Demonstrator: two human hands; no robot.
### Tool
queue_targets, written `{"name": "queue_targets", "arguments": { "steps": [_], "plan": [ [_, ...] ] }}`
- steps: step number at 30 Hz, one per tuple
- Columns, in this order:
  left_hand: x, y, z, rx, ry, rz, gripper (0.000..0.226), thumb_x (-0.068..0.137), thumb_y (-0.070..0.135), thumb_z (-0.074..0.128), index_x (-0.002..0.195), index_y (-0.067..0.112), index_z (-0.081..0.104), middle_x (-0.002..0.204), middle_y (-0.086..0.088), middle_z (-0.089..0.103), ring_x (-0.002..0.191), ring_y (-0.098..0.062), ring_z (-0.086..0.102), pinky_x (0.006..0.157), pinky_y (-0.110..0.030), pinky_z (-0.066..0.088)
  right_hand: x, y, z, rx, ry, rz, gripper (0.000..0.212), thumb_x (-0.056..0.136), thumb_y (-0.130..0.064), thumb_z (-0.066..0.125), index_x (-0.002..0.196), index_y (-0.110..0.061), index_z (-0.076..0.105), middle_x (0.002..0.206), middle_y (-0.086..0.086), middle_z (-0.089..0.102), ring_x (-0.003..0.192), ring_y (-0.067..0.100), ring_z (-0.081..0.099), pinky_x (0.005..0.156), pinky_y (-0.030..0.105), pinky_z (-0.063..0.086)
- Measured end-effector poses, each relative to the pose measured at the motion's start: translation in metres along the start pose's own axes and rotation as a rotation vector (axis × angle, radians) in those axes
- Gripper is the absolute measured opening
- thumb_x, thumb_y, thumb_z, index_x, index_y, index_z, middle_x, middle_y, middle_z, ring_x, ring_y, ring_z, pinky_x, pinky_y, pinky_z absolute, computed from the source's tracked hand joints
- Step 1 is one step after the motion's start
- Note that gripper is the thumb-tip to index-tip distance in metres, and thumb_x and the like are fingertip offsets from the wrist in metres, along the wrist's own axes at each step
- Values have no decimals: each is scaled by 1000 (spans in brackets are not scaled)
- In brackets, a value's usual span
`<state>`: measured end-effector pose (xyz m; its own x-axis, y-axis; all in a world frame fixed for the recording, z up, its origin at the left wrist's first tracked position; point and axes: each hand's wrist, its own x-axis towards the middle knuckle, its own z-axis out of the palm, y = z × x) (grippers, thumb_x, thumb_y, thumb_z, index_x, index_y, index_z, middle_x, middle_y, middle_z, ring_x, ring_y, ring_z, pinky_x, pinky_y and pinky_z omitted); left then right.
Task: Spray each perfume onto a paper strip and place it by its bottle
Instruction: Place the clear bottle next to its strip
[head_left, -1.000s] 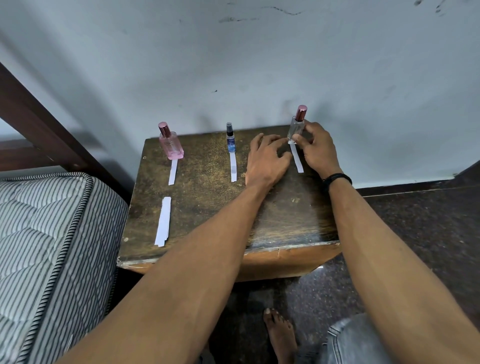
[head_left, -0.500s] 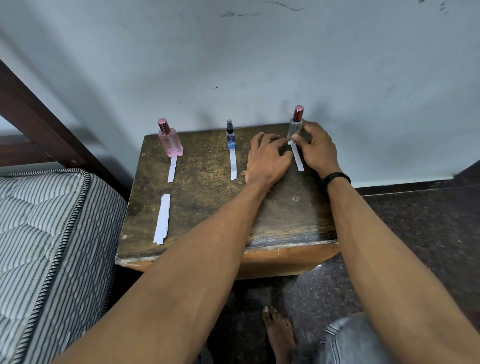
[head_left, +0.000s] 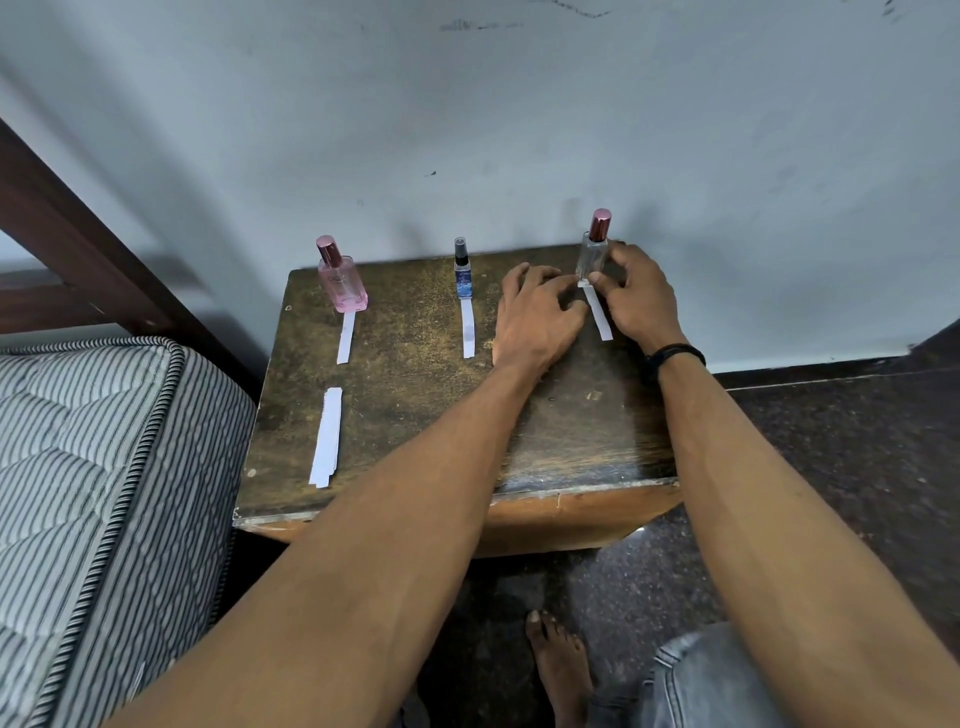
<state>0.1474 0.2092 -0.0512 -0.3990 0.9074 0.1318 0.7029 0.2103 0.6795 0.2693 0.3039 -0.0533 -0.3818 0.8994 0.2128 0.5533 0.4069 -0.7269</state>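
Three perfume bottles stand along the back of a worn wooden table: a pink bottle, a small blue bottle and a clear bottle with a rose cap. A white paper strip lies in front of each: one below the pink bottle, one below the blue bottle, one below the clear bottle. My right hand holds the clear bottle near its base, thumb at the strip's top end. My left hand rests flat on the table, fingertips touching that strip's left edge.
A stack of spare paper strips lies at the table's front left. A striped mattress and a dark wooden bed frame are on the left. The wall rises right behind the bottles. My bare foot is on the dark floor.
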Motion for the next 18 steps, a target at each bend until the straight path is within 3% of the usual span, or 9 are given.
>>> {"name": "queue_targets", "arguments": {
  "steps": [18],
  "plan": [
    [0, 0, 2, 31, 22, 17, 47, 85, 44, 58, 128, 28, 66, 136, 3, 56, 140, -22, 26, 115, -42, 31, -2, -3, -1, 40, 14, 76, 30, 98, -23, 64, 128, -28, 64, 130, -8, 69, 119, 21, 62, 92, 32, 43]
  ]
}}
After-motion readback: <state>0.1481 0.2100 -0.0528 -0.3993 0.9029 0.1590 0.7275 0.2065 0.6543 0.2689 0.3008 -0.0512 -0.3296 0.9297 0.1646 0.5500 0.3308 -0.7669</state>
